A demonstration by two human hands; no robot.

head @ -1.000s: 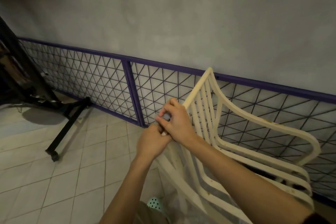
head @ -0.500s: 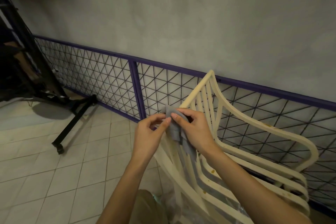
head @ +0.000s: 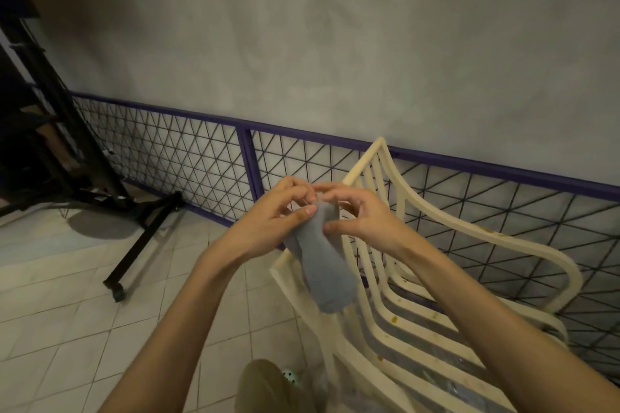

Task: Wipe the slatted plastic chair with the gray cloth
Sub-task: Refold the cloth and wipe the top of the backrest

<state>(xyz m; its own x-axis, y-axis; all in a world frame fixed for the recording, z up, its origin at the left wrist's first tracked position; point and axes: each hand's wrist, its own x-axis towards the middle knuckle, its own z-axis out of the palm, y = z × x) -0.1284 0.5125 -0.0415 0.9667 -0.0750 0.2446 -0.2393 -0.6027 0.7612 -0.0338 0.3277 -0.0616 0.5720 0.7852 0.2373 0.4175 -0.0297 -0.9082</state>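
Observation:
The cream slatted plastic chair [head: 446,228] stands at the right, its back toward me, with brown spots on the seat slats. The gray cloth [head: 323,265] hangs down in front of the chair's back. My left hand [head: 271,218] pinches its top edge from the left with thumb and fingers. My right hand [head: 362,214] pinches the same top edge from the right. Both hands are above the chair's back and do not touch it. The lower end of the cloth hangs free over the slats.
A purple-framed wire mesh fence [head: 201,164] runs along the gray wall behind the chair. A black wheeled stand [head: 141,245] sits on the tiled floor at the left. My knee [head: 268,386] and a teal shoe [head: 290,375] show at the bottom.
My hands have lifted off the chair's back and drawn the cloth out. It was bunched in them before and now hangs down lengthwise from both pinches.

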